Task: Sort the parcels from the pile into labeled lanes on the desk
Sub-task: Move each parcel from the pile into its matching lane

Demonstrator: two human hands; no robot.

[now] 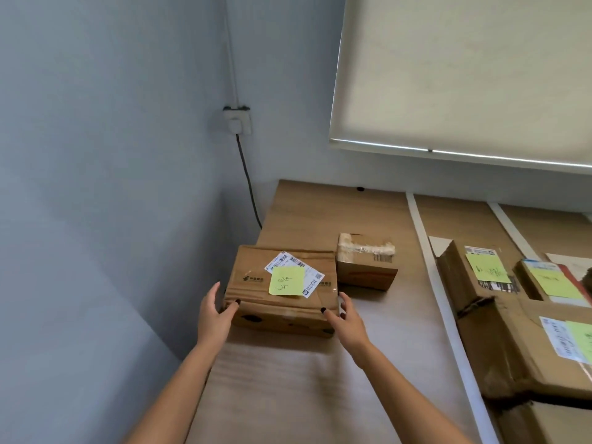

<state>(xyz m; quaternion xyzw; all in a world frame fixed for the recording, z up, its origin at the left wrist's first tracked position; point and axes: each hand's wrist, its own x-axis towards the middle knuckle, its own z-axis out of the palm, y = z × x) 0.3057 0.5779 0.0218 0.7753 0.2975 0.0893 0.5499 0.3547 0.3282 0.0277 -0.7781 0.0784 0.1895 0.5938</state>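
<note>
Two bare hands worked at the left lane of the wooden bench (304, 213), and six cardboard parcels could be counted across the view: two in that left lane and four, partly cut off, beyond the first of two white tape strips (426, 248) to the right. The left hand (214, 310) cupped the left end of the flat parcel (282, 290), its thumb curled onto the top edge, so its grip was closed on that box; the other fingers were hidden behind the end. The flat parcel lay at about 10 o'clock on the bench, close to the wall-side edge, a creased brown carton with a printed logo, a white shipping label and a yellow sticky note (286, 281) bearing handwriting stuck over that label. The right hand (344, 318) met the parcel's right end with its thumb on the top corner and fingers loosely spread, the grip looking open rather than clamped. Just beside the flat parcel, at its 2 o'clock, stood a small taped box (365, 264). Right of the tape strip, at 3 o'clock, sat a large box (512, 344) with other boxes behind and below it, three of them showing yellow notes.
</note>
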